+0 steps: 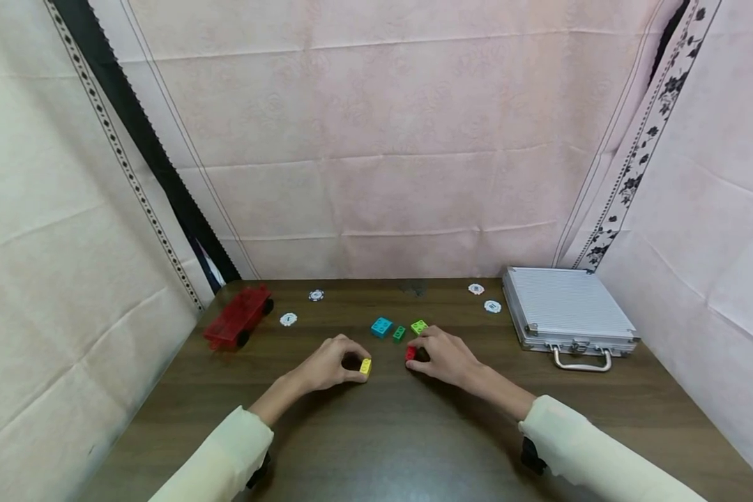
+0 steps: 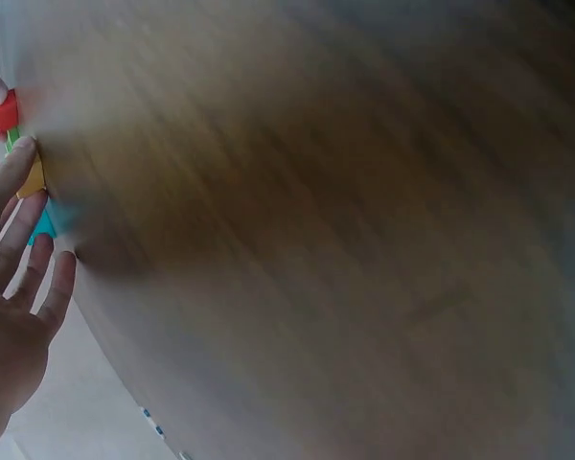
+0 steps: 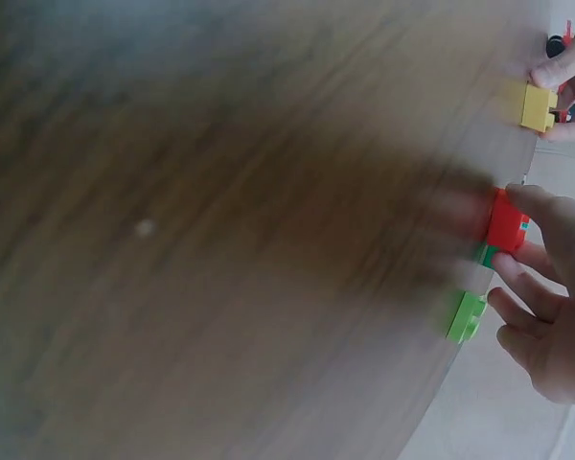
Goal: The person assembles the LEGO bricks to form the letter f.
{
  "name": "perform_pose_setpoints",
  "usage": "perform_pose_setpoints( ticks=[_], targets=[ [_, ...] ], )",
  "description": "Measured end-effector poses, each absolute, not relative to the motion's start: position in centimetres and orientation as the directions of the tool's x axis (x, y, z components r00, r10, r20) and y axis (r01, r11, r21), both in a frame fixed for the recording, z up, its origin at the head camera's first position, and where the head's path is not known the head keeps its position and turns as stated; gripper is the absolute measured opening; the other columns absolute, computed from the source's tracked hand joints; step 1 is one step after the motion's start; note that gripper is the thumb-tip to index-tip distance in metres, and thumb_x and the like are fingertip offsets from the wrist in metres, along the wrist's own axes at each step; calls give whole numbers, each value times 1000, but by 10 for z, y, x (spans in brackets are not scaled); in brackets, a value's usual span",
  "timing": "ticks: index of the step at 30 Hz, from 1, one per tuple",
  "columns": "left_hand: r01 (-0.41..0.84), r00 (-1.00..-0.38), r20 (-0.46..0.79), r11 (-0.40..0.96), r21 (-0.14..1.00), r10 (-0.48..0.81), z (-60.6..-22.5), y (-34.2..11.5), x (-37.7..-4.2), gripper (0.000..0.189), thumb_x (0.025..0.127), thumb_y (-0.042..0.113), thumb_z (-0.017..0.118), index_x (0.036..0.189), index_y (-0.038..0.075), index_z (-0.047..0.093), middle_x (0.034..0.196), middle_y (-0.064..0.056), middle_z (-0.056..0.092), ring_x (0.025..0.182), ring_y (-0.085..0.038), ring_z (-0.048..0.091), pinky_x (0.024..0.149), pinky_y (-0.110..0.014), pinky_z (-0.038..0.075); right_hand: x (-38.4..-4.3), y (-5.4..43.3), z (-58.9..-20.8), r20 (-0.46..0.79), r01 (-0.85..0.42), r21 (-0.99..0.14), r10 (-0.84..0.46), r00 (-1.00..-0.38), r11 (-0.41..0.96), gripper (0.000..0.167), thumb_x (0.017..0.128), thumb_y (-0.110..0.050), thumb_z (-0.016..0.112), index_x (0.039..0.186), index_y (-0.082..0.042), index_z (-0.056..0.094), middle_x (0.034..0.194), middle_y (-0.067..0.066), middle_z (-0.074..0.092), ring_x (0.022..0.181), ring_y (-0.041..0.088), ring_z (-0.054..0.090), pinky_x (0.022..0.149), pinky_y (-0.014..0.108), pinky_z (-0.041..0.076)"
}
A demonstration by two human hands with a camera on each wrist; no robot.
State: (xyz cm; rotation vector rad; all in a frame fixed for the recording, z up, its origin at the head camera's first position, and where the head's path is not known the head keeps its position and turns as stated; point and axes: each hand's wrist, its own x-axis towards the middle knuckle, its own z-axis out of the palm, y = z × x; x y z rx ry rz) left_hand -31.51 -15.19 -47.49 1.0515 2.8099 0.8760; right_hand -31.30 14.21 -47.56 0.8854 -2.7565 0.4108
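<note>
My left hand [image 1: 335, 364] pinches a yellow toy brick [image 1: 366, 367] between thumb and fingers, low over the table. Opposite it, my right hand [image 1: 444, 358] pinches a red toy brick [image 1: 411, 353]; a gap separates the two bricks. Just beyond the hands lie a blue brick [image 1: 381, 327], a small dark green brick [image 1: 399, 333] and a lime green brick [image 1: 419, 326]. The right wrist view shows the red brick [image 3: 507, 222] between thumb and fingertips, with the lime brick [image 3: 467, 316] near the other fingers. In the left wrist view the yellow brick [image 2: 33, 180] is partly covered by fingers.
A red toy vehicle [image 1: 240, 317] stands at the table's left. Two chips, one a white chip [image 1: 288, 319], lie near it; two more, including a white-blue chip [image 1: 492, 307], lie right of centre. A silver case [image 1: 569, 310] sits at right. Pale cloth [image 1: 376, 139] hangs around the brown table [image 1: 376, 446].
</note>
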Motion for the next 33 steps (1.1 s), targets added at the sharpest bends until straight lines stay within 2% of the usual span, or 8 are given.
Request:
perform_pose_setpoints(
  ticks=[4, 12, 21, 29, 33],
  targets=[
    [578, -788, 174, 613, 538, 591, -478, -146, -317, 31, 86, 24, 88, 113, 13, 77, 99, 7, 71, 97, -15, 61, 85, -36, 54, -314, 140, -476, 249, -585, -253, -533, -809, 771, 36, 95, -37, 78, 121, -11, 78, 120, 7, 71, 110, 19, 65, 81, 37, 59],
    [494, -842, 156, 623, 607, 516, -481, -145, -317, 28, 83, 25, 91, 106, 17, 78, 99, 9, 70, 92, -13, 57, 80, -30, 50, -318, 134, -477, 235, -623, -401, -582, -779, 672, 34, 96, -24, 78, 124, -4, 74, 117, 4, 76, 101, 12, 70, 85, 34, 59],
    [456, -860, 145, 611, 648, 489, -481, -143, -317, 27, 82, 26, 92, 102, 17, 78, 91, 7, 69, 85, -14, 59, 73, -27, 50, -320, 115, -471, 283, -680, -403, -624, -729, 612, 38, 95, -29, 80, 125, -6, 74, 107, -1, 75, 89, 5, 67, 79, 27, 57],
    [448, -864, 147, 605, 659, 481, -482, -139, -319, 29, 80, 27, 93, 103, 14, 79, 94, 3, 71, 83, -15, 59, 71, -27, 50, -315, 97, -463, 309, -727, -402, -664, -680, 557, 35, 96, -29, 78, 125, -9, 75, 113, 2, 75, 77, 4, 60, 70, 21, 52],
    [445, -865, 147, 598, 667, 480, -482, -139, -320, 29, 80, 26, 93, 101, 13, 78, 93, 3, 72, 82, -13, 60, 69, -26, 51, -314, 91, -463, 304, -727, -409, -669, -678, 551, 33, 96, -28, 78, 124, -11, 76, 111, 0, 75, 77, 5, 60, 69, 20, 51]
  ],
)
